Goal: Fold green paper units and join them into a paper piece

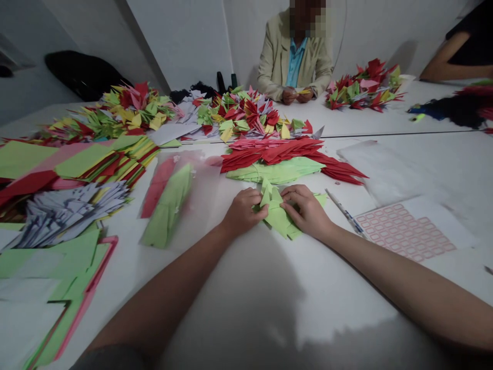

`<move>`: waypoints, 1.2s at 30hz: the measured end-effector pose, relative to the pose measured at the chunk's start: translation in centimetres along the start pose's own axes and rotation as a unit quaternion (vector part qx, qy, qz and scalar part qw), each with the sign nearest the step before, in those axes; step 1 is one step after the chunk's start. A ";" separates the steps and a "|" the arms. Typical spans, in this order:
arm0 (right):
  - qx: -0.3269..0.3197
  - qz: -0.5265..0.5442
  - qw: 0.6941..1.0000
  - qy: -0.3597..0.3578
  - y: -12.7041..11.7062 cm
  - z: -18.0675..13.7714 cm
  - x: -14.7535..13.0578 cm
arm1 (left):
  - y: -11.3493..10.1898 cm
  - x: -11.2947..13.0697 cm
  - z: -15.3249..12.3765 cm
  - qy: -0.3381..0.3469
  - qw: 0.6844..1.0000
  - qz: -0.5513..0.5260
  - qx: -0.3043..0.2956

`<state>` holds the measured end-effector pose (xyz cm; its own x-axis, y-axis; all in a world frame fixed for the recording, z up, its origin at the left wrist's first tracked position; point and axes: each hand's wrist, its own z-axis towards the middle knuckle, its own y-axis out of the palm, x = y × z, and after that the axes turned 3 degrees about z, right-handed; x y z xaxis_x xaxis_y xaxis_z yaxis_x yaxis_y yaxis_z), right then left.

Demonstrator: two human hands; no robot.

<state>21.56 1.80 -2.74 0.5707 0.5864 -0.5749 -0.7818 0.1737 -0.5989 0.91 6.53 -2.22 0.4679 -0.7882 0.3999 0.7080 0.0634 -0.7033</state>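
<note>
A light green folded paper [276, 213] with pointed flaps lies in front of me, between my two hands. My left hand [246, 206] pinches its left side, fingers curled. On the opposite side my right hand [304, 209] has its fingers bent and closed on the right edge of the same paper. More green folded paper shows beneath and beside it. Just beyond my hands is a stack of flat green folded papers [281, 170], with red folded papers [292, 150] fanned out behind.
Plastic bags with red and green folded papers [169, 210] lie left of my hands. Stacked coloured sheets [77, 288] fill the left edge. A pen [344, 211] and a label sheet [404, 231] are at right. Across the table, a person [295, 61] handles yellow paper among colourful folded heaps [250, 113].
</note>
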 end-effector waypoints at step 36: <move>0.158 0.013 0.987 -0.006 -0.9 -0.3 -1.3 | -1.3 1.2 -0.1 -0.040 0.987 -0.146 0.048</move>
<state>21.59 0.68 -1.63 0.5483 0.6033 -0.5791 -0.8363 0.3955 -0.3797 0.54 5.44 -0.87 0.2730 -0.7312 0.6252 0.8639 -0.0996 -0.4937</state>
